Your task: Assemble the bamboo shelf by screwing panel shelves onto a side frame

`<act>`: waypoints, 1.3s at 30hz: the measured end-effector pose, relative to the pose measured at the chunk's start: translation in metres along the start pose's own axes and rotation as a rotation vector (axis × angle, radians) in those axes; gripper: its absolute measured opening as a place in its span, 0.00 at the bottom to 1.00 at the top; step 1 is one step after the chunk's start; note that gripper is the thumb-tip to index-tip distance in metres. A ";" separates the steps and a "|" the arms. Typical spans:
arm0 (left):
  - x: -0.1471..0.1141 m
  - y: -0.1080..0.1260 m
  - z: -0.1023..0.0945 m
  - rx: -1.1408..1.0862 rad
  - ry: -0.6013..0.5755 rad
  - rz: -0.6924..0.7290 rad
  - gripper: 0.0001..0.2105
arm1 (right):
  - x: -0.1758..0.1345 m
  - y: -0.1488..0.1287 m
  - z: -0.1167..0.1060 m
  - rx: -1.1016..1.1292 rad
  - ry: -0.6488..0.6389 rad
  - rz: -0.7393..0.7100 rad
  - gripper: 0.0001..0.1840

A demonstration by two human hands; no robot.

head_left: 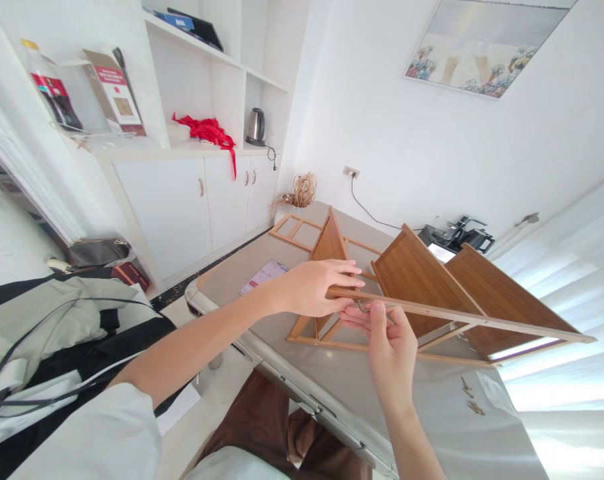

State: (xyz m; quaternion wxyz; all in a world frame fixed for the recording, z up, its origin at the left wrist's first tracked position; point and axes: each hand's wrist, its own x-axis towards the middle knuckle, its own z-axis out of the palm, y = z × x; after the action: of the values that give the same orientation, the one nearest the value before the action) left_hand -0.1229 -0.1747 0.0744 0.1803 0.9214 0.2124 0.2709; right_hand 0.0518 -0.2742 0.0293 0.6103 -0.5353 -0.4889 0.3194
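A wooden shelf frame (432,309) with several brown panels lies on its side on the grey table. My left hand (315,287) is closed over the near end of its upper rail, fingers stretched across the top and thumb beneath. Just below that rail, my right hand (393,343) pinches a small bent metal hex key (362,307) between thumb and fingers. The key's tip meets the rail's underside, partly hidden by my fingers. Brown panels (422,287) stand tilted behind the rail. Small screws (475,407) lie on the table to the right.
A phone (263,275) lies on the table (327,383) left of the frame. At the far edge are a dried plant (302,191) and a black appliance (462,233). White cabinets (162,207) stand at left; a bag with clothes (67,313) is near my left arm.
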 end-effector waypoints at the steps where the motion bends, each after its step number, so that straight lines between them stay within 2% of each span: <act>1: 0.000 0.000 0.001 0.004 0.003 -0.002 0.18 | -0.001 0.002 0.002 0.094 0.006 0.041 0.18; 5: -0.002 -0.002 0.002 0.009 0.004 -0.004 0.19 | -0.004 0.004 0.006 0.324 -0.009 0.111 0.17; 11: 0.000 -0.002 0.001 0.000 -0.004 0.004 0.19 | -0.007 0.003 0.010 0.374 -0.009 0.082 0.17; 14: 0.001 -0.002 0.001 -0.003 -0.009 0.002 0.19 | -0.012 0.003 0.011 0.251 0.030 0.012 0.17; 17: 0.001 -0.003 0.001 0.009 -0.012 0.006 0.20 | -0.016 0.002 0.006 0.019 0.046 -0.085 0.16; 23: 0.002 -0.002 0.002 0.017 -0.015 0.018 0.20 | -0.005 -0.004 -0.015 -0.314 -0.064 -0.208 0.15; 29: 0.003 -0.003 0.003 0.018 -0.009 0.022 0.19 | 0.006 -0.012 -0.017 -0.383 -0.153 -0.244 0.15; 35: 0.002 -0.003 0.002 0.010 -0.003 0.035 0.19 | 0.009 -0.017 -0.020 -0.417 -0.171 -0.207 0.17; 39: 0.002 -0.003 0.001 0.021 -0.020 0.036 0.19 | 0.012 -0.029 -0.020 -0.437 -0.225 -0.169 0.17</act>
State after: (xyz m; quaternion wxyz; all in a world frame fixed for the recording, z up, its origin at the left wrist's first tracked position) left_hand -0.1215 -0.1717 0.0732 0.1680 0.9295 0.1969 0.2626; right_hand 0.0706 -0.2768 0.0613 0.4465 -0.5729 -0.6540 0.2115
